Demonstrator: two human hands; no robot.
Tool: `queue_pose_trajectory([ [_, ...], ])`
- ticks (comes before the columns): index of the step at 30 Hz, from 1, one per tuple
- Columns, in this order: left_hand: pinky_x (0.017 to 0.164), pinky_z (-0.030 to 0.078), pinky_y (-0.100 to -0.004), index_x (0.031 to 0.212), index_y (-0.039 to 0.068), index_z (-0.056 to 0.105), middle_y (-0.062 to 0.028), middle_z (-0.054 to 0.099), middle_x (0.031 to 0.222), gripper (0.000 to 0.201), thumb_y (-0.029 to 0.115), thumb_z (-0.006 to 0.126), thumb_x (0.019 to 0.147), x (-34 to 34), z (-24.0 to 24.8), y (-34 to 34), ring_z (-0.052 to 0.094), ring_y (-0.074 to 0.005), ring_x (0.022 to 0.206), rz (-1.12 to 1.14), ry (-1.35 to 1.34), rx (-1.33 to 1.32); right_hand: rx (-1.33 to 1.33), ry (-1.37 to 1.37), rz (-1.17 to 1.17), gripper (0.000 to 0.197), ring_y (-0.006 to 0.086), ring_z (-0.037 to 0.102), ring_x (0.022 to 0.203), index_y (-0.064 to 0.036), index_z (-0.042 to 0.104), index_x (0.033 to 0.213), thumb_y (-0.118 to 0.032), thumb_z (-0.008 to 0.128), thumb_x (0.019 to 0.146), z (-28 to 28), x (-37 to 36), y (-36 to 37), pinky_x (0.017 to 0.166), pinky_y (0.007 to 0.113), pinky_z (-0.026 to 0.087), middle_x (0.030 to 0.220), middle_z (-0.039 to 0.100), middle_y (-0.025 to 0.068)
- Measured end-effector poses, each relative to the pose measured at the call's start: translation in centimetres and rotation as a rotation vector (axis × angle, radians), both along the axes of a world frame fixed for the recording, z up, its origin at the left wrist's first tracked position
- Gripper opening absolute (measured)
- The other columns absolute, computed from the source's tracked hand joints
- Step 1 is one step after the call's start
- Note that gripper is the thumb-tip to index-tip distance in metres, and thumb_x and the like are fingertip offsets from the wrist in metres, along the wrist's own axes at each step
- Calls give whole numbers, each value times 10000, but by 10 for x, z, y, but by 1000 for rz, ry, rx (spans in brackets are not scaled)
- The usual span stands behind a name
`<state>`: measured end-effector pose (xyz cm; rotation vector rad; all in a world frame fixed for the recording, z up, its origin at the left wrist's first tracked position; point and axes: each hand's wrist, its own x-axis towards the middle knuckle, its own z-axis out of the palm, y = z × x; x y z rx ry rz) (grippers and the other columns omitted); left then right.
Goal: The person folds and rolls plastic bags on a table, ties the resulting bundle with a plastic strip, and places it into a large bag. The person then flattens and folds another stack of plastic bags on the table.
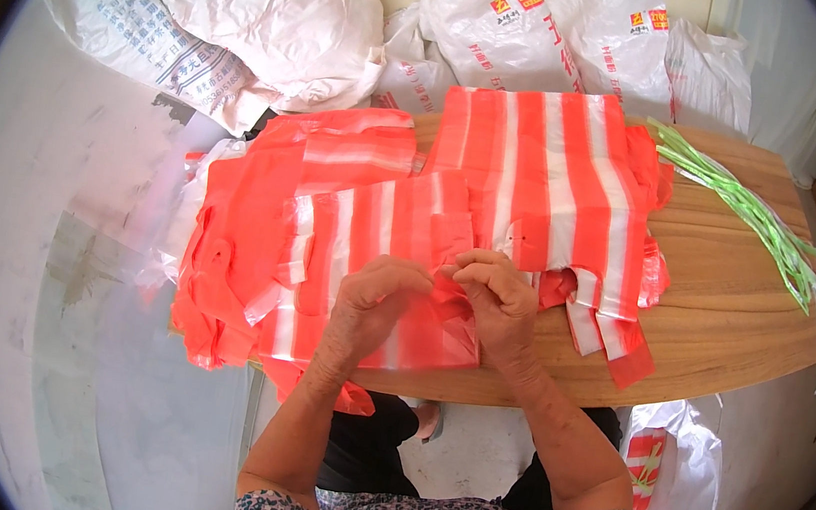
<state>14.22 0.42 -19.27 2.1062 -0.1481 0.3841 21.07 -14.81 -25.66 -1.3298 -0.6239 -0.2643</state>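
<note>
Red-and-white striped plastic bags lie in layers on the wooden table. Over the front one, a striped plastic bag point(362, 220), both my hands meet with curled fingers. My left hand point(377, 302) is closed, a little blurred, its fingertips at the bag's upper part. Close beside it, my right hand point(498, 301) pinches the film between thumb and forefinger. Behind my right hand lies a flat stack of striped bags point(558, 171), its handle ends hanging toward me. A crumpled heap of red bags point(242, 206) spreads to the left.
The wooden table point(722, 321) has a curved front edge. Green and white plastic strips point(745, 208) lie at its right end. Full white sacks point(274, 13) stand behind the table. On the floor at the right, an open white sack point(693, 489) holds a striped bundle point(643, 468).
</note>
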Motion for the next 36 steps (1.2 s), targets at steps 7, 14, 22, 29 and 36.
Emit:
queue_pose_trajectory([
  [7,805,487,-281,899,-3,643,-81,643,943,303,-191,510,703,-5,-4,-3,607,-190,915,-6,47,-16,-125,165,-125,162,275,650,824,-17,603,1026,-39,586,866,-6,3,3,727,325,499,904,641,139],
  [14,815,480,-282,909,13,658,-75,646,946,312,-180,526,702,-18,-18,-2,606,-189,915,19,51,6,-377,83,-173,251,315,629,815,-31,592,1065,-97,645,829,1,1,-2,727,369,497,841,640,147],
  [22,826,469,-276,955,9,651,-71,642,939,374,-173,491,670,-20,-12,-7,604,-180,909,68,57,34,-243,316,175,430,47,540,698,27,556,1181,96,616,762,-3,1,0,601,194,450,773,581,-1],
  [29,773,487,-308,929,24,633,-97,627,906,304,-159,550,700,-16,-7,-8,608,-243,861,44,29,67,-20,447,226,477,40,501,675,-13,569,1217,119,597,760,-4,3,-6,595,178,424,773,553,-17],
  [36,853,458,-297,890,7,642,-108,598,1098,346,-154,478,631,-6,-2,-16,573,-214,1011,122,18,18,-241,46,23,591,102,560,770,-81,486,1332,123,556,782,-3,3,-7,719,222,471,851,603,67],
])
